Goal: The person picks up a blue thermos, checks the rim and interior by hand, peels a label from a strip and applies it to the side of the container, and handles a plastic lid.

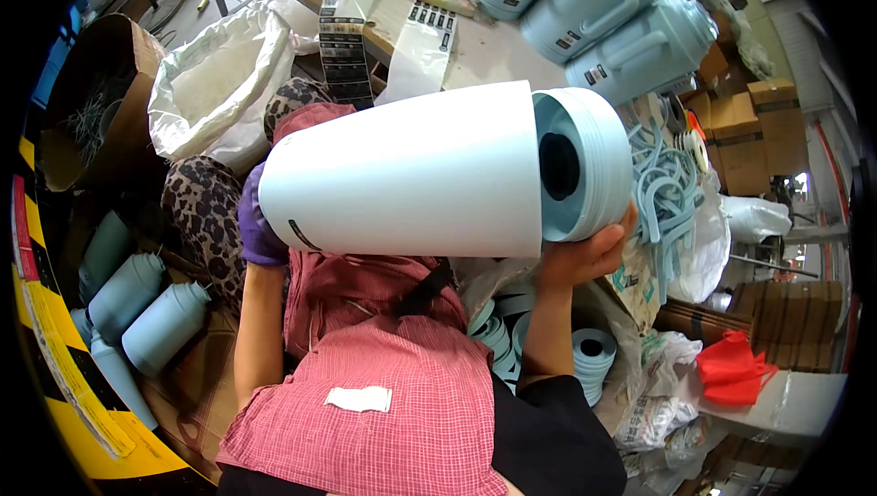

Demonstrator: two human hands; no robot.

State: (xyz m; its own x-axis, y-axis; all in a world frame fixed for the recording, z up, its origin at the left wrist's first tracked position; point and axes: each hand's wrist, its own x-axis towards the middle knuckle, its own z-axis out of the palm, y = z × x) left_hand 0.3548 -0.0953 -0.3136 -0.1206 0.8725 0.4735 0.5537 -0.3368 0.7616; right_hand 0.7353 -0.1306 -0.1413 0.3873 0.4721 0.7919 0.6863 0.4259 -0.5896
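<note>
A large pale blue thermos jug shell [402,176] lies sideways above my lap, its wide end to the right. My left hand [262,229], in a purple glove, supports the narrower left end; its fingers are hidden behind the shell. My right hand [594,257] is wrapped round the lower side of a light blue ribbed base ring [603,167] with a dark round hole. The ring sits against the shell's wide end, slightly tilted, with its left edge meeting the rim.
Finished blue jugs [594,12] lie on the table beside label sheets [345,35]. A pile of blue handles [667,190] is at right. More ribbed rings [594,354] sit by my right arm. A white sack [219,76] and blue shells [164,322] are at left.
</note>
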